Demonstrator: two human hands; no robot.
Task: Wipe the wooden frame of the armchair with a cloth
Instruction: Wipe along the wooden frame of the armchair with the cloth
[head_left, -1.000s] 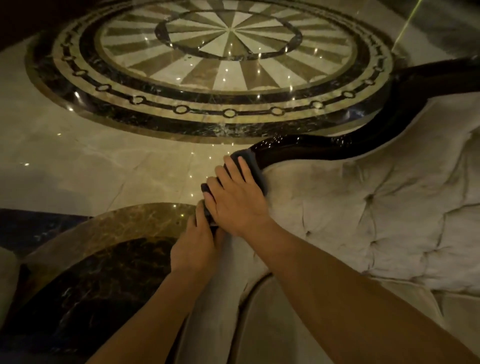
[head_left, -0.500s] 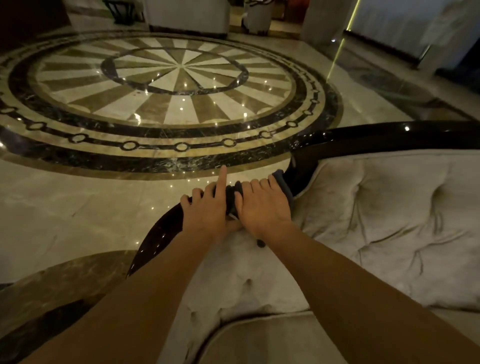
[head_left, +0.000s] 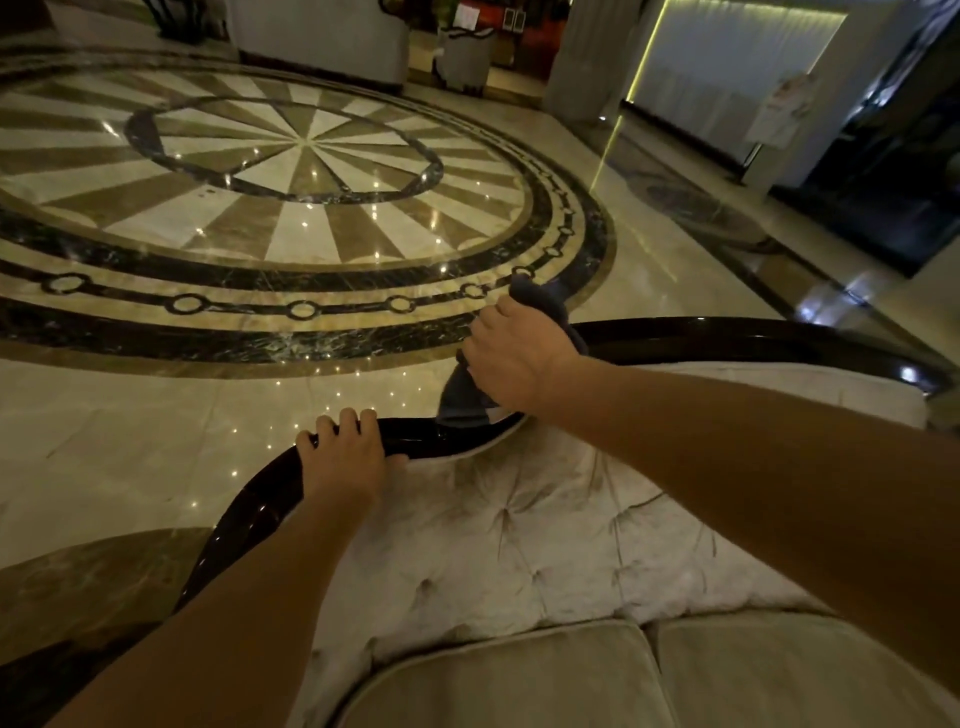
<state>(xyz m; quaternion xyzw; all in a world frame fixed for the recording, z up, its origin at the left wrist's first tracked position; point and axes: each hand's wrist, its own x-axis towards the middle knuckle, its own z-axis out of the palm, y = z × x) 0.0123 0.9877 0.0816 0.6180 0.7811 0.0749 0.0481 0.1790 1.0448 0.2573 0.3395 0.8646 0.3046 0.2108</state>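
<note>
The armchair's dark glossy wooden frame (head_left: 727, 340) curves along the top of the tufted cream backrest (head_left: 545, 530). My right hand (head_left: 517, 353) grips a dark grey cloth (head_left: 462, 400) bunched against the frame where it rises; cloth sticks out above and below the fist. My left hand (head_left: 348, 452) rests on the lower left stretch of the frame, fingers curled over its top edge, holding no cloth.
Beige seat cushions (head_left: 623, 680) lie at the bottom. Behind the chair spreads a polished marble floor with a round inlaid medallion (head_left: 291, 171). Other furniture (head_left: 317, 36) and a lit wall panel (head_left: 727, 67) stand far back.
My right hand slid the cloth right and up along the frame, away from the left hand. The left hand let go of the cloth and now holds the frame. The view tilted upward.
</note>
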